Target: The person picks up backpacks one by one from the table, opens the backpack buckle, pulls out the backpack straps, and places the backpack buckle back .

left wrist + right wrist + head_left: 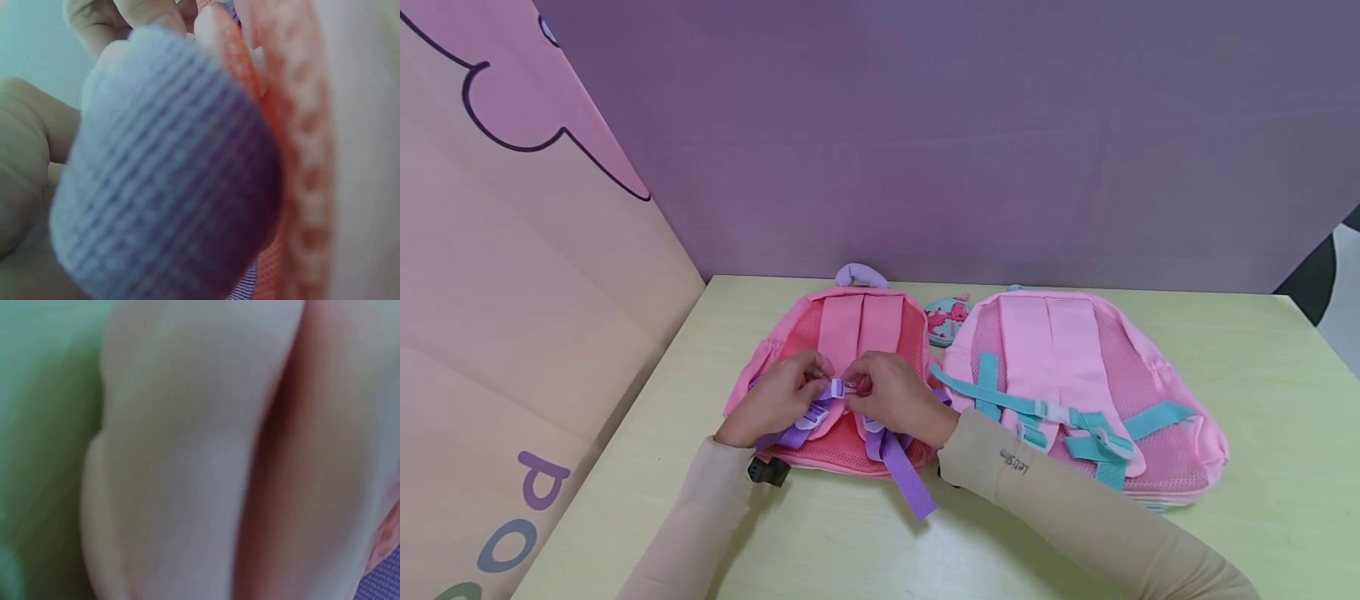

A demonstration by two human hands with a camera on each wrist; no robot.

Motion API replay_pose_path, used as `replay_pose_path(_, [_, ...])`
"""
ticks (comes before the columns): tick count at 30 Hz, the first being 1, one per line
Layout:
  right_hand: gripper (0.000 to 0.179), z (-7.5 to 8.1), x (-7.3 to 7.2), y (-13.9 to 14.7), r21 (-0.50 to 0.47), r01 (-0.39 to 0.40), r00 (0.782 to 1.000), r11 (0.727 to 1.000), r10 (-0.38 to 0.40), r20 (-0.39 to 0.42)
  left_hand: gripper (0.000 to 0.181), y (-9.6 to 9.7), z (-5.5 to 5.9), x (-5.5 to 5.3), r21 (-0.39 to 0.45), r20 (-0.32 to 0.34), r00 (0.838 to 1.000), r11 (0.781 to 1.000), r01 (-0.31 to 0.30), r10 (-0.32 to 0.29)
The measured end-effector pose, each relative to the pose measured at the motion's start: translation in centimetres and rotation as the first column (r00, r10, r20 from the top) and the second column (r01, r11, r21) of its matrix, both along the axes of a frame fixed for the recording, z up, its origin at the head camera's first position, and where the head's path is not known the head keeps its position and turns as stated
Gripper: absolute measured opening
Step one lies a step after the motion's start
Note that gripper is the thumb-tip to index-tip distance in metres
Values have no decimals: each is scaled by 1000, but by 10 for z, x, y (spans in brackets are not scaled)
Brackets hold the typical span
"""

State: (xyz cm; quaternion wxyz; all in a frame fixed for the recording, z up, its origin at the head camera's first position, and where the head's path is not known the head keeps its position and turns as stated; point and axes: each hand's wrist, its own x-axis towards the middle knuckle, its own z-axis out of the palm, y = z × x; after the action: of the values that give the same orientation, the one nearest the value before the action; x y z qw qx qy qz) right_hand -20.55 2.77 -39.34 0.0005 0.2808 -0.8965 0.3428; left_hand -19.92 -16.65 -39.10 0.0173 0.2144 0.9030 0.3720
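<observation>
- Nearest to us are our two forearms in beige sleeves, coming in from the bottom edge and meeting over the middle of the green table [1262,400].
- Under our hands lies the coral-pink backpack [838,450], straps up, its top toward the purple wall; a second pink backpack [1180,417] with teal straps lies just beside it on our right, apart from both hands.
- Across the first bag run purple straps [901,471], one loose end trailing toward us past the bag's lower edge.
- Our left hand [782,400] and our right hand [891,393] face each other, equally near, fingers curled.
- Between them sits the small pale buckle [838,387], its long axis running left to right along the chest strap, over the middle of the bag.
- We judge that each hand pinches one side of the buckle with fingertips, so any closing would go sideways, hand toward hand.
- Both wrist views are too blurred to confirm the pinch; the left one shows only purple webbing close up.
</observation>
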Motion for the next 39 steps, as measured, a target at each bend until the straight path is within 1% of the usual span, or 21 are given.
replay_pose_path(5, [21,1,0,0,4,2,1000,1000,-2,-15,17,2,1,1,-1,-15,1000,1000,3,-3])
replay_pose_path(9, [20,2,1,-1,-12,-6,1000,1000,6,-23,17,3,1,1,3,-18,1000,1000,4,-4])
replay_pose_path(15, [22,5,4,-1,-43,0,1000,999,1,24,18,2,2,0,23,-15,1000,1000,11,-10])
replay_pose_path(17, [22,5,4,-1,-52,0,1000,999,2,27,18,2,2,-1,26,-8,1000,1000,5,-5])
replay_pose_path(21, [18,5,3,0,-63,1,1000,998,-1,-2,18,1,3,-1,23,-4,1000,1000,3,-3])
replay_pose_path(26, [13,3,1,0,-75,-10,999,997,7,-42,17,0,3,-1,28,-20,1000,1000,14,-13])
replay_pose_path(30, [13,3,1,0,-74,-19,998,997,15,-54,25,-3,4,1,13,-39,998,999,41,-41])
replay_pose_path(34, [16,3,0,1,-79,-19,999,997,16,-39,32,-2,7,3,-9,-41,997,998,63,-64])
replay_pose_path(39, [15,5,0,2,-94,-16,1000,995,15,-13,29,-1,8,5,-39,-69,996,998,47,-50])
